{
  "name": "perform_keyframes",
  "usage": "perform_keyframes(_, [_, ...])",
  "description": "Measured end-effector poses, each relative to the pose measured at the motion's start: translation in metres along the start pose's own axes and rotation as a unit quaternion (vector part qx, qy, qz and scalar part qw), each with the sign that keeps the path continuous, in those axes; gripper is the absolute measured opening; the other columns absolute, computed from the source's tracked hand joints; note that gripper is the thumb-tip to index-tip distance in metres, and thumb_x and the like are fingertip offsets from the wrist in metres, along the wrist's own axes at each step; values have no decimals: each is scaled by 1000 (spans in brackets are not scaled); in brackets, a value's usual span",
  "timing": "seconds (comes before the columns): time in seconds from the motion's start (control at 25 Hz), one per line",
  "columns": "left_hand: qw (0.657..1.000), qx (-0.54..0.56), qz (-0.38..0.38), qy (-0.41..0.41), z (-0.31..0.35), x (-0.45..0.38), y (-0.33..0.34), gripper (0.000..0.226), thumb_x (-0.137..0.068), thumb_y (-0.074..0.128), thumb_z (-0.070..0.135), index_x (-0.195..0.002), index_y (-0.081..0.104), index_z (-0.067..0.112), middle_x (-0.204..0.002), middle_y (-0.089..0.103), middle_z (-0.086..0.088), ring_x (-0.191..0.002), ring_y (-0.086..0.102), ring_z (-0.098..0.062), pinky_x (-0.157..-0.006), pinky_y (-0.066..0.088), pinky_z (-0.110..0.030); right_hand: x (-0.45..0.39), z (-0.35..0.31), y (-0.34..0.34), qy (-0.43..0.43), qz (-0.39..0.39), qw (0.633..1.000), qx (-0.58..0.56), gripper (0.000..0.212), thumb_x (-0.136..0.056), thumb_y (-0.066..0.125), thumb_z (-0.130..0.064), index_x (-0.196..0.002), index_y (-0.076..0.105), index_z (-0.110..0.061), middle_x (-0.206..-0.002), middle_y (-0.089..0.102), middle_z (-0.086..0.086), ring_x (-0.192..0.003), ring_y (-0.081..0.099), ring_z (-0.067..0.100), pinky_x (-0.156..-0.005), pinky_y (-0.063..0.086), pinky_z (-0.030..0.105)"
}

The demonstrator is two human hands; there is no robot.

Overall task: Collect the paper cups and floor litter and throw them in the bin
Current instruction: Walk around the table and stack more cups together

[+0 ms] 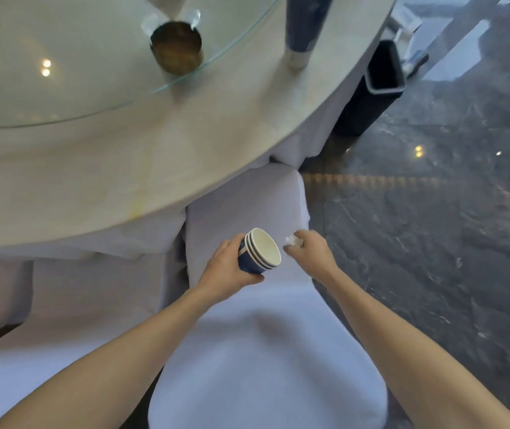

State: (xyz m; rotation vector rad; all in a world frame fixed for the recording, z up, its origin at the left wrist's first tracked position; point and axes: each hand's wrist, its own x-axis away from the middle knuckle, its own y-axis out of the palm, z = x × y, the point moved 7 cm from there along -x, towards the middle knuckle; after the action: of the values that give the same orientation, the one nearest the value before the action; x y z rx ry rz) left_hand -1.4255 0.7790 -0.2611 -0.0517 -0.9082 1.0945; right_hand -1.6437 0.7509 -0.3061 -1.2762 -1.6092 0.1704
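Note:
My left hand (227, 269) grips a stack of three nested blue paper cups (261, 252), tilted so their white insides face right. Just to its right, my right hand (312, 252) is closed on a small crumpled piece of white litter (292, 240). Both hands hover over a chair in a white cover (247, 335). A tall dark bin (380, 78) stands on the floor at the upper right, beside the table's edge, its mouth open. Another blue paper cup (304, 23) stands on the table near its far edge, blurred.
A round table with a pale cloth (92, 168) fills the upper left, carrying a glass turntable (62, 57) with a brass-coloured round holder (178, 48). Dark marble floor (433, 227) spreads to the right. A second covered chair (62, 305) sits at the left.

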Motion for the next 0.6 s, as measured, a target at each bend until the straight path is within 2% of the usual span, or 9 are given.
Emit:
perform_keyframes(0.08, [999,-15,28,28,43,14,-1,86,-67,94,32,-141,51,28,-130,60,1,-120,57,-23,-101,52,-49,25,-23,-60,-31,59,996,-60,28,-88,69,-37,-84,64,-9,-92,59,13,-75,55,23,-60,39,33])
perform_keyframes(0.12, [998,-19,41,39,64,22,2,86,-66,95,32,-140,53,26,-130,63,0,-120,59,-24,-100,52,-49,38,-31,-86,-54,78,991,-95,31,-88,70,-36,-82,62,-7,-89,60,15,-73,54,25,-61,40,34])
perform_keyframes(0.2, [997,-6,64,50,103,41,13,85,-66,96,32,-140,54,24,-130,66,1,-119,61,-24,-99,55,-50,68,-44,-131,-102,91,977,-162,25,-88,72,-33,-95,66,-10,-92,66,9,-81,61,23,-69,49,35])
perform_keyframes(0.28, [994,18,90,59,139,63,28,80,-69,96,29,-137,55,25,-127,67,1,-114,65,-23,-97,58,-49,103,-48,-165,-145,90,970,-171,23,-89,73,-30,-107,64,-18,-95,67,1,-86,65,19,-72,54,35])
perform_keyframes(0.4, [989,61,109,75,178,89,52,77,-71,95,26,-136,55,26,-125,68,2,-111,67,-22,-96,60,-47,141,-35,-191,-184,75,975,-96,23,-90,68,-28,-110,58,-22,-96,66,2,-81,67,22,-60,56,32])
perform_keyframes(0.44, [988,65,115,81,192,98,62,76,-72,95,25,-136,55,26,-125,67,1,-111,67,-22,-96,60,-47,151,-27,-199,-197,70,976,-58,23,-91,67,-26,-112,60,-21,-101,66,4,-83,67,24,-62,57,33])
perform_keyframes(0.52, [986,66,125,88,210,108,77,76,-72,95,25,-137,54,25,-126,67,1,-111,66,-23,-97,60,-47,162,-13,-210,-222,43,974,27,25,-93,62,-24,-116,70,-17,-116,62,5,-96,64,25,-78,57,36])
perform_keyframes(0.6, [985,60,130,96,226,113,90,77,-72,95,28,-138,53,27,-127,66,2,-111,66,-23,-97,60,-46,171,0,-220,-243,4,965,95,30,-97,55,-24,-115,76,-13,-122,60,5,-106,61,27,-90,53,37])
